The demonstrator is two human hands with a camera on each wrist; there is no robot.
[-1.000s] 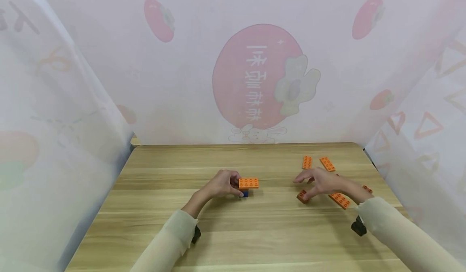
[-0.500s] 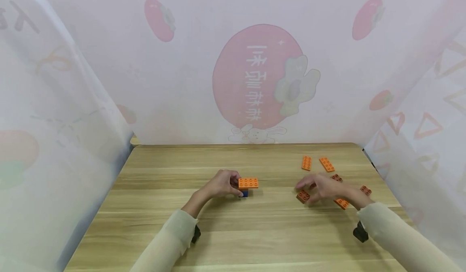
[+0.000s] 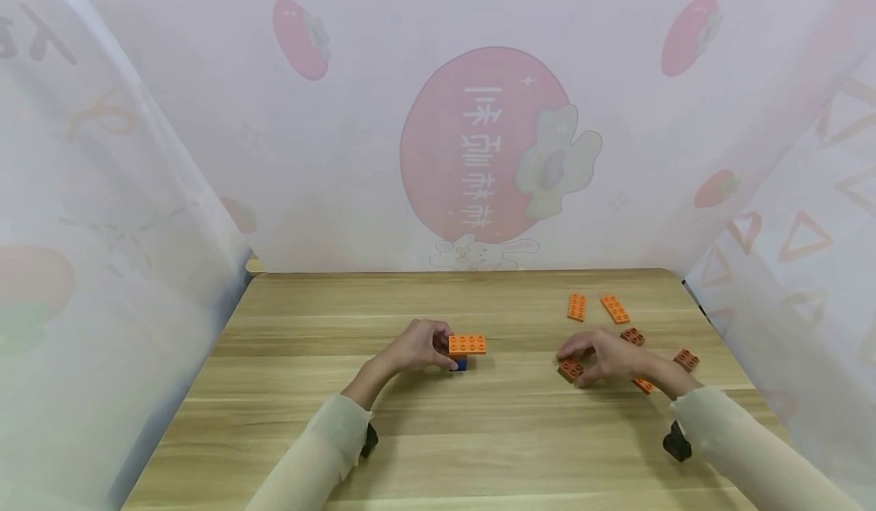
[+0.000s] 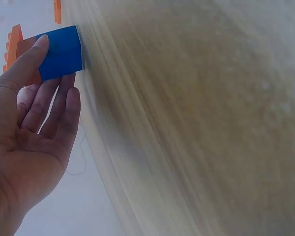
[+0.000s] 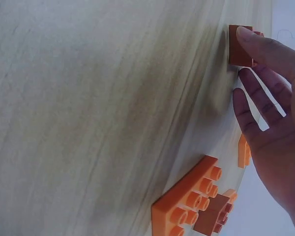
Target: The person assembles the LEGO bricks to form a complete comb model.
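Near the middle of the table, my left hand (image 3: pixel 416 344) grips a small stack between thumb and fingers. The stack has a blue block (image 4: pixel 64 51) at its base, a brown brick (image 4: pixel 25 45) above it and an orange plate (image 3: pixel 468 344) with studs on top, jutting out to the right. Further right, my right hand (image 3: pixel 605 355) pinches a brown brick (image 3: pixel 570 369) by its sides, thumb on the near side. In the right wrist view this brick (image 5: pixel 240 49) appears at or very close to the tabletop.
Two orange plates (image 3: pixel 577 307) lie toward the back right. Two more brown bricks (image 3: pixel 633 336) lie around the right forearm, which partly hides another orange plate (image 3: pixel 643 385). White printed cloth (image 3: pixel 342 153) surrounds the wooden table (image 3: pixel 438 442).
My right hand has shifted slightly right and closed its thumb and fingers around the brown brick, having hovered over it before. My left hand and its stack stay in place.
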